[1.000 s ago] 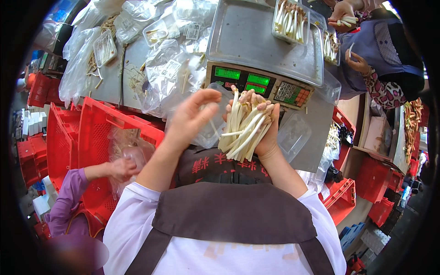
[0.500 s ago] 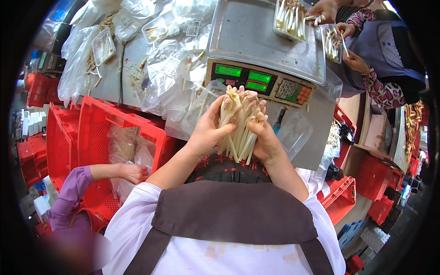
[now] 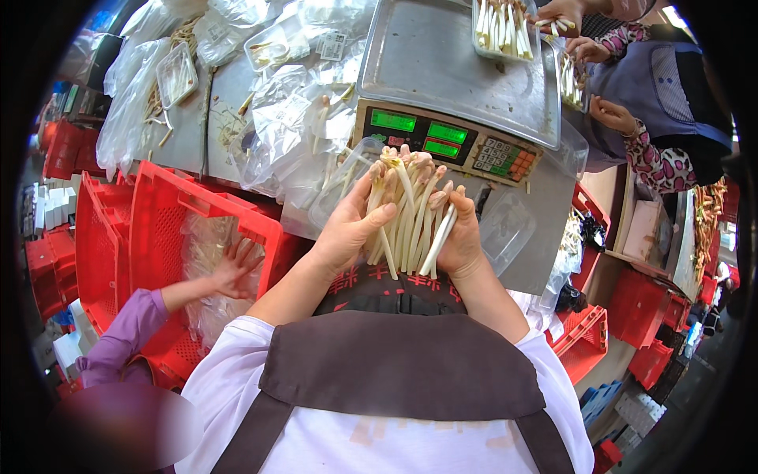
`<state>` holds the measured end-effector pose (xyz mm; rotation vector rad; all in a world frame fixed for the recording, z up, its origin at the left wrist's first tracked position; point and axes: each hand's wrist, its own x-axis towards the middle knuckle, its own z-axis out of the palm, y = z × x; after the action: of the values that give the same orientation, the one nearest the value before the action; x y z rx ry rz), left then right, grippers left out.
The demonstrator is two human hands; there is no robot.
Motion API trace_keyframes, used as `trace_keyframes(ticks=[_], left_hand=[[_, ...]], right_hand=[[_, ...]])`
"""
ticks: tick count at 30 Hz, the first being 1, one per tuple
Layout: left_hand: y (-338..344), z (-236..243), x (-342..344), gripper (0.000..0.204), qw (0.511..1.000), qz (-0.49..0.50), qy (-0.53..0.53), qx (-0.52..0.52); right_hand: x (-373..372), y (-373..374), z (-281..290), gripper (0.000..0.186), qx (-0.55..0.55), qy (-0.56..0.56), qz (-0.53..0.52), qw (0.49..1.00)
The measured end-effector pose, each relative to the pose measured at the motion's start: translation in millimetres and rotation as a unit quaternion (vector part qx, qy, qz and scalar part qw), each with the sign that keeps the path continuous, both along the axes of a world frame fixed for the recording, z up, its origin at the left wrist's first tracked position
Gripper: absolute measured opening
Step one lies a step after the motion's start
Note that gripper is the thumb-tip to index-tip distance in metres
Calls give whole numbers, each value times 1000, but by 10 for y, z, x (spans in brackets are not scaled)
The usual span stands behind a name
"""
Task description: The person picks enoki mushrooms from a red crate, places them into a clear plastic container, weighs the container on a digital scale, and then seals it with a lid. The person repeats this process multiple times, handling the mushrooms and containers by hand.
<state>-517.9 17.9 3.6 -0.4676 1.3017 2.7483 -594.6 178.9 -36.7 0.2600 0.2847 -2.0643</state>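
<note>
The left hand (image 3: pixel 351 231) and right hand (image 3: pixel 464 243) grasp a loose bundle of slender, pink-tipped white stalks (image 3: pixel 405 213) between them; a light, even grip should level the bundle without bruising. Just beyond sits a grey metal-topped electronic scale (image 3: pixel 450 71).

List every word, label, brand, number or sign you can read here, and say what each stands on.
I won't copy printed text out, but here is where it stands.
Green displays on the scale: lit digits, small and blurred.
Keypad: digits on pale keys.
Dark cloth below the white stalks: red characters, partly covered.
White label on clear packaging: print too small to read.
</note>
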Motion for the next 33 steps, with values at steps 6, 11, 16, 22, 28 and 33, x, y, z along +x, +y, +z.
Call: trace_keyframes(ticks=[6,11,16,22,28,33], left_hand=[[45,-23,-10,66,999,11,-36,5],[43,-2,-4,62,999,20,-38,-17],[43,-7,34,54,998,42,-42,-37],[50,95,53,57,997,57,-30,-29],[37,133,80,57,998,59,-18,-21],[66,164,118,56,996,74,-18,-49]], right_hand=[[54,-24,127,48,125,129,56,982],[53,-55,47,46,134,90,38,986],[0,-22,-45,44,70,23,71,995],[6,-41,-33,43,12,-57,76,995],[-7,-24,-51,45,-17,-69,96,993],[9,-31,-85,52,-31,-89,75,993]])
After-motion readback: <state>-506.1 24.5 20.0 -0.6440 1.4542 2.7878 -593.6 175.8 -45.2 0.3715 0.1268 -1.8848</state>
